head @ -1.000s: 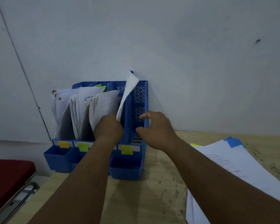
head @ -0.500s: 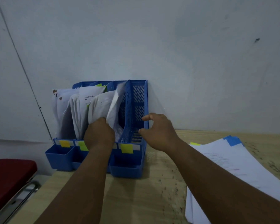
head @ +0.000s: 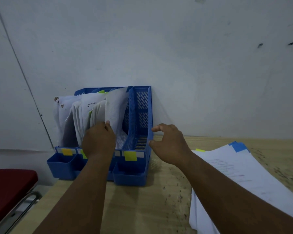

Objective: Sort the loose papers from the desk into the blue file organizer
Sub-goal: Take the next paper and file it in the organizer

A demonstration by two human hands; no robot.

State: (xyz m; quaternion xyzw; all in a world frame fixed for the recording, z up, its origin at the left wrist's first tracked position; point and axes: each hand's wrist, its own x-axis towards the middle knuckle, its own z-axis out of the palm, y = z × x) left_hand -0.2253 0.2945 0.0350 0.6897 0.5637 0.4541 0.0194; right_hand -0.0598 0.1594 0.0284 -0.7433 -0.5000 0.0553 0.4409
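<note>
The blue file organizer (head: pixel 140 119) stands against the wall at the desk's back left, with yellow sticky labels on its front. Its three left slots hold white papers; the rightmost slot looks bare. My left hand (head: pixel 98 141) grips the lower edge of a white sheet (head: pixel 116 108) standing in the third slot. My right hand (head: pixel 169 143) has its thumb and fingers on the organizer's right wall. A stack of loose papers (head: pixel 235 168) with a blue tab lies on the desk at the right, partly under my right forearm.
The wooden desk (head: pixel 150 208) is speckled with dark marks. A red-seated chair (head: pixel 8 184) with a metal frame stands left of the desk. The white wall runs right behind the organizer.
The sheet that stuck up bent over the divider has gone down into the third slot and now stands straight. My left hand shifted left and down with it; my right hand stayed at the organizer's right wall.
</note>
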